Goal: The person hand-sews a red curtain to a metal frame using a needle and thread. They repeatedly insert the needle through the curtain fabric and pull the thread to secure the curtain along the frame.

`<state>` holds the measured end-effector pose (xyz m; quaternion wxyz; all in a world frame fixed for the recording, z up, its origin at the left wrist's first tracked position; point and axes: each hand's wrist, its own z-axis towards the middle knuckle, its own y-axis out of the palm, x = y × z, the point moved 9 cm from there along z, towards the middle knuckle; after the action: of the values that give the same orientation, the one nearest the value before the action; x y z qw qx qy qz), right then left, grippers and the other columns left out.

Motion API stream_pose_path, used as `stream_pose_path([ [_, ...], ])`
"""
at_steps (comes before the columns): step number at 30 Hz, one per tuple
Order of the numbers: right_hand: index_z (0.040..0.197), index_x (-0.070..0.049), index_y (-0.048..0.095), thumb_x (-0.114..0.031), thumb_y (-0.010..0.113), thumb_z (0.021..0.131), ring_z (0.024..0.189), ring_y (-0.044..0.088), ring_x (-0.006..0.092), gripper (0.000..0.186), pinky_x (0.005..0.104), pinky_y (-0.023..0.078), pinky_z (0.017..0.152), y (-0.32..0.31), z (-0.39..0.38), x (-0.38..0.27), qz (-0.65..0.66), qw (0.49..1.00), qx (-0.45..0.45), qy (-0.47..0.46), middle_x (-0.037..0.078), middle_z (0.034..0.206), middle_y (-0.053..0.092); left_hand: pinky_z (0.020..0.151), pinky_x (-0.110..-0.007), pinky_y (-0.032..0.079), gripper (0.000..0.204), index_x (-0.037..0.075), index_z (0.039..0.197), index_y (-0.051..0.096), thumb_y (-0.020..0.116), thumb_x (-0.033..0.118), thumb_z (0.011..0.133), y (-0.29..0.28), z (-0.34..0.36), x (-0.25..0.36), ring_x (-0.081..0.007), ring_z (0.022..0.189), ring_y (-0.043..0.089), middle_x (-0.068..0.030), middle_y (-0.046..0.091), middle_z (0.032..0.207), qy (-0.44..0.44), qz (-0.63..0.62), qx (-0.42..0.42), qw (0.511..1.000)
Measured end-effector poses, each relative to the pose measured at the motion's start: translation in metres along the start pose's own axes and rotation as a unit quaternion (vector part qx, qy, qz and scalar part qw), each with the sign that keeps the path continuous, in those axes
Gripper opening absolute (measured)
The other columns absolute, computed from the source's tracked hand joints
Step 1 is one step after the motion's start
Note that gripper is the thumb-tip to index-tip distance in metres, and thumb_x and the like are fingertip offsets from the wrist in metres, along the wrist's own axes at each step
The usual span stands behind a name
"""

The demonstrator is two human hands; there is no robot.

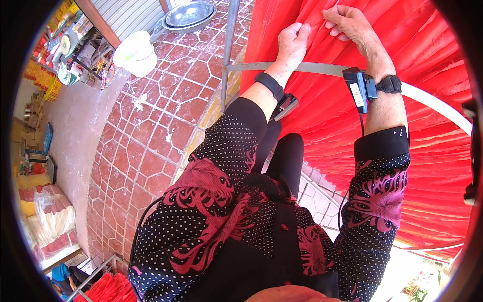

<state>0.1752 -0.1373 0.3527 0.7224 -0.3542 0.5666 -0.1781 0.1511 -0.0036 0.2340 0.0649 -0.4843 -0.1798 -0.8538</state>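
Note:
A wide spread of bright red, cloth-like material (312, 116) hangs in long folds ahead of me and to my right. My left hand (293, 46) is closed in a fist at its upper part, thumb pressed against the fingers, with a bit of the red material seemingly in its grip. Just to the right and slightly farther off, my right hand (348, 24) pinches a thin edge of the same material between thumb and fingertips. A narrow fold runs between the two hands. What lies inside the left fist is hidden.
A pale curved rail (432, 103) passes under my forearms, joined to an upright metal post (230, 45). Left of it lies a red tiled floor (146, 131) with a white bucket (136, 54) and metal basins (189, 14). More red material (108, 288) sits at the lower left.

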Motion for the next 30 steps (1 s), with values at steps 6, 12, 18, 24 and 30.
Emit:
stream_pose_path([
  [6,0.109,-0.015,0.066,-0.047,0.063,0.092,0.071,0.059,0.0037,0.036,0.0215,0.045,0.062,0.001,0.0,0.003,-0.021,1.0,0.006,-0.017,-0.005,0.085,0.068,0.053,-0.025,0.032,0.029,0.004,0.074,0.057,0.059,0.021,0.098,-0.001,-0.001,-0.002,-0.0032,0.063,0.036,0.0083,0.044,0.066,-0.005,0.006,0.0,1.0],
  [12,0.108,-0.012,0.067,-0.036,0.062,0.094,0.075,0.062,0.0085,0.028,0.0267,0.048,0.066,0.011,-0.01,-0.001,-0.083,0.995,-0.041,0.021,-0.001,0.086,0.068,0.054,-0.025,0.032,0.029,0.004,0.074,0.057,0.059,0.02,0.097,-0.001,0.0,-0.004,-0.0029,0.063,0.035,0.009,0.043,0.067,-0.004,-0.022,0.008,1.0],
  [18,0.107,-0.011,0.067,-0.034,0.062,0.093,0.078,0.064,0.0106,0.028,0.0288,0.05,0.067,0.017,-0.017,-0.005,-0.101,0.992,-0.073,0.016,0.001,0.087,0.069,0.054,-0.024,0.032,0.029,0.004,0.074,0.058,0.059,0.02,0.098,-0.003,-0.002,-0.006,-0.0024,0.064,0.036,0.0091,0.043,0.067,-0.014,-0.052,0.011,0.998],
  [24,0.099,-0.013,0.068,-0.039,0.064,0.091,0.075,0.065,0.0094,0.028,0.0275,0.049,0.066,0.023,-0.017,-0.005,-0.096,0.989,-0.114,0.009,0.0,0.084,0.069,0.054,-0.024,0.032,0.027,0.004,0.076,0.061,0.06,0.02,0.097,-0.006,-0.002,-0.01,-0.0022,0.063,0.036,0.0092,0.045,0.067,-0.024,-0.039,0.016,0.999],
  [30,0.097,-0.014,0.068,-0.042,0.065,0.09,0.071,0.064,0.0078,0.028,0.0259,0.049,0.063,0.027,-0.017,-0.006,-0.092,0.986,-0.136,0.004,-0.002,0.082,0.069,0.054,-0.032,0.04,0.029,-0.002,0.076,0.059,0.06,0.02,0.094,-0.009,0.0,-0.017,-0.0098,0.057,0.042,-0.0039,0.049,0.058,-0.032,-0.028,0.035,0.998],
])
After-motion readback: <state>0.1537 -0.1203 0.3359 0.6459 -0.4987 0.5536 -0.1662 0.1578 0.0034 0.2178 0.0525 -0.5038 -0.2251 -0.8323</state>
